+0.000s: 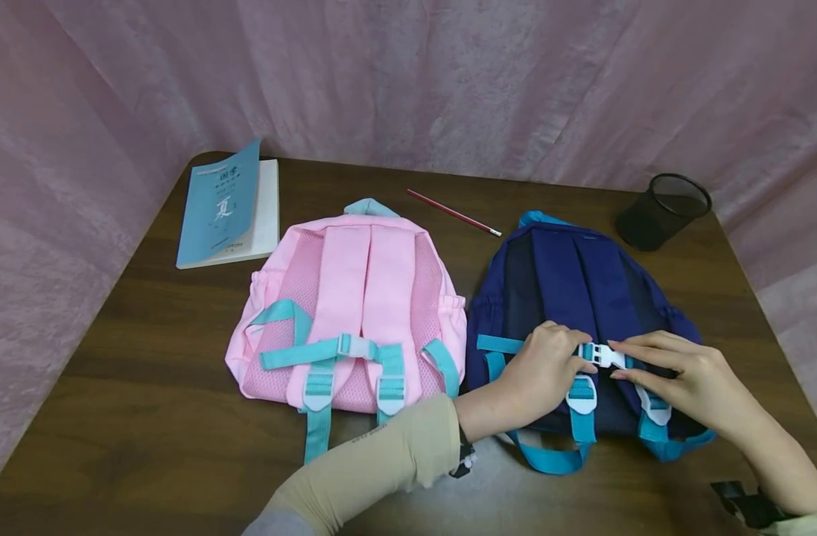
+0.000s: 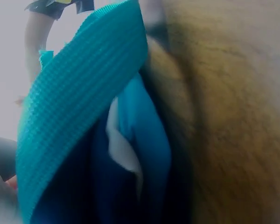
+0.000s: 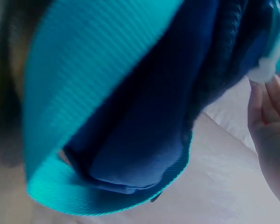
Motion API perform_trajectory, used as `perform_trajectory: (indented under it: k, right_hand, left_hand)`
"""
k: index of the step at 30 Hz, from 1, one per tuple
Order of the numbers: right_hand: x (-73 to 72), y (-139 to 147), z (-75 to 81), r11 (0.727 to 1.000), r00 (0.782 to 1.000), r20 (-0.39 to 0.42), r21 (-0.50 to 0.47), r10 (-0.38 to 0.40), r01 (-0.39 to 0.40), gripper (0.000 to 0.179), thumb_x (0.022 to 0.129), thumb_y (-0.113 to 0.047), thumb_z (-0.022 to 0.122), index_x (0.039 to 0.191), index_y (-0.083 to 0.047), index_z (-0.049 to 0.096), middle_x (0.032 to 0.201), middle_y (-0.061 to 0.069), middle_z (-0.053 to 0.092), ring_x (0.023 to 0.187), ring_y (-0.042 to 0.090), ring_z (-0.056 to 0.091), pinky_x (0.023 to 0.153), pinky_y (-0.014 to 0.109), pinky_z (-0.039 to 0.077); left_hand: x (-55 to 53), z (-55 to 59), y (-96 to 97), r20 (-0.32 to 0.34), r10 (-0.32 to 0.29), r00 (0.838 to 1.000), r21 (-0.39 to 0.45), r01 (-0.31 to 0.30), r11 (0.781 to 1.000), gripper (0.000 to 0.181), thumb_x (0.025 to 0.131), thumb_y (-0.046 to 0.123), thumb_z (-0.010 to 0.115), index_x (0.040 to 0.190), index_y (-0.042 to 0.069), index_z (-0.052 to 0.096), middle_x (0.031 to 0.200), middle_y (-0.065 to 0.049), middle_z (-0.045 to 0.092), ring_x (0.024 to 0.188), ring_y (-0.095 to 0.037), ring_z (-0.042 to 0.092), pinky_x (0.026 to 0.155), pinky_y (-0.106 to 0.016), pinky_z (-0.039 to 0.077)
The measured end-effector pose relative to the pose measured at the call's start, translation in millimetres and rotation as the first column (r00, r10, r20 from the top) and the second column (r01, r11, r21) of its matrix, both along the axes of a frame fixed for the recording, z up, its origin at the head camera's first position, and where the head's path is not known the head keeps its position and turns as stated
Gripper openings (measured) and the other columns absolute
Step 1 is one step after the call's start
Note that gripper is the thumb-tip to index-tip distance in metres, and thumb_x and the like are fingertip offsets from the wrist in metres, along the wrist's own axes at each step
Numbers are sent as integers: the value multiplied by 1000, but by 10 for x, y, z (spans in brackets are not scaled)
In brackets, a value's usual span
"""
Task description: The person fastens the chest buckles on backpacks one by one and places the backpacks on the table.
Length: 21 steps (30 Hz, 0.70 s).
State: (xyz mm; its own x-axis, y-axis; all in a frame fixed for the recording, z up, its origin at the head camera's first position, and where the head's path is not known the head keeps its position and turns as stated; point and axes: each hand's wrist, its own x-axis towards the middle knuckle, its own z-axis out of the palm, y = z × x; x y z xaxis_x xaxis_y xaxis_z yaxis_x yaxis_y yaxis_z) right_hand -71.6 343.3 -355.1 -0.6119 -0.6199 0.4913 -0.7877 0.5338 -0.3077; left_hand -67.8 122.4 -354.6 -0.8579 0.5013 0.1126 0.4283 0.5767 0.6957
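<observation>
A navy backpack (image 1: 582,275) with teal straps lies with its shoulder straps up on the right half of the table. Across those straps is a white side-release buckle (image 1: 607,356) on teal webbing. My left hand (image 1: 541,366) pinches the buckle's left end between thumb and fingers. From the other side, the right hand (image 1: 692,372) pinches the buckle's right end. The two halves meet; whether they are fully joined I cannot tell. Teal webbing (image 2: 79,102) fills much of the left wrist view. A teal strap loop (image 3: 88,84) fronts the navy fabric in the right wrist view.
Left of the navy bag lies a pink backpack (image 1: 344,283), its chest strap (image 1: 301,354) across its shoulder straps. A blue-covered book (image 1: 223,205) is at the back left, a red pencil (image 1: 451,211) behind the bags, and a black mesh pen holder (image 1: 659,216) at the back right.
</observation>
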Motion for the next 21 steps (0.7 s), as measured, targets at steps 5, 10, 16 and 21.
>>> perform_trajectory:
  k: [5,10,16,21]
  right_hand:
    - [27,16,23,999,999,41,29,13,-14,47,89,-49,51,102,-10,73,89,2,68,72,-2,56,48,7,36]
    - [29,-6,20,1000,997,71,22,14,-15,48,88,-49,53,103,-9,73,89,2,69,76,0,56,49,7,36]
    - [45,-21,30,995,996,85,95,-36,28,34,78,-34,73,104,-13,72,96,-2,68,92,-2,55,72,7,42]
    - [37,-81,105,980,974,165,150,-153,129,59,64,-9,83,120,-14,64,116,7,60,111,10,49,93,26,35]
  left_hand:
    - [36,-7,18,14,-27,1000,3,27,1000,26,91,16,59,115,11,67,110,8,66,95,-1,54,78,-5,40]
    - [55,-2,34,-6,-29,1000,-5,29,1000,26,92,16,59,116,10,66,111,6,66,97,-2,55,82,-7,40]
    - [59,-29,19,-105,-61,993,-112,49,992,28,95,27,52,111,9,67,98,6,67,86,-1,56,81,-9,42]
    - [92,41,-72,-144,-66,987,-274,25,961,48,100,36,38,133,4,50,125,-5,58,115,-12,55,93,-17,42]
